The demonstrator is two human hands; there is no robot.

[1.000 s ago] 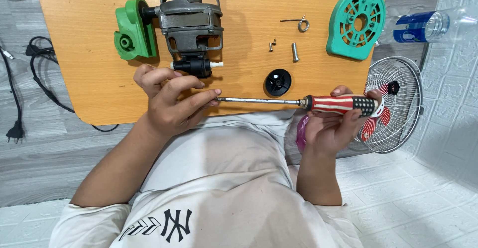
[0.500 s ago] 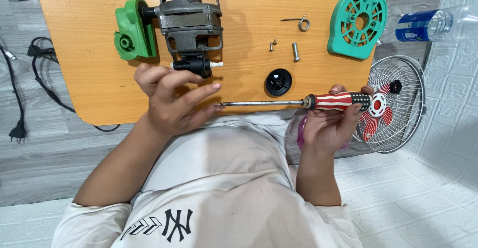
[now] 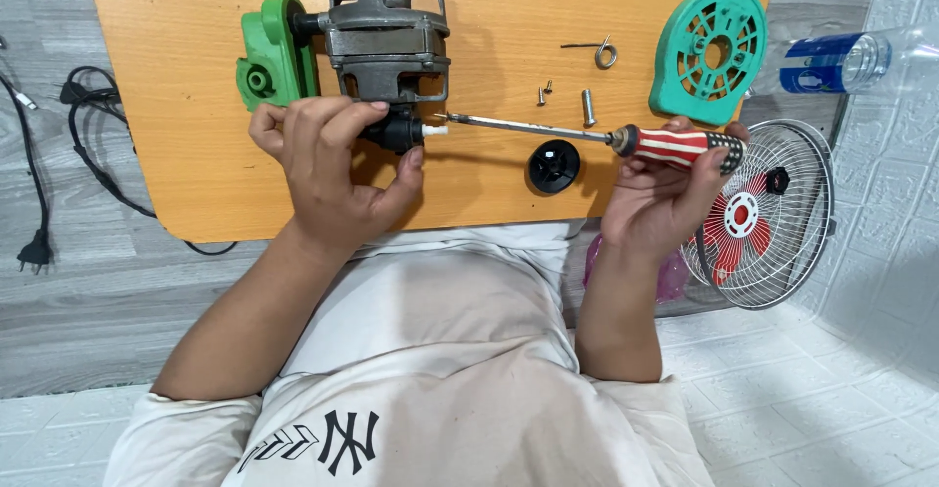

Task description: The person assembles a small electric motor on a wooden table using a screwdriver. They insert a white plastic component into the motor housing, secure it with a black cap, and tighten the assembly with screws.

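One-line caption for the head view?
Left hand steadies grey fan motor; right hand aims striped screwdriver at it.

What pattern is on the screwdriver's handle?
Red and white stripes, with a dark dotted end, on the screwdriver; the head view shows it.

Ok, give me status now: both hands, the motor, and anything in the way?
Left hand holds motor's black end. Right hand holds screwdriver, tip at the white shaft. Black knob and screws lie beside, clear.

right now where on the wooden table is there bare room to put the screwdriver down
Bare wood lies left of the green housing, and along the near edge of the table. It is crowded between the motor and the green fan cover: screws, black knob.
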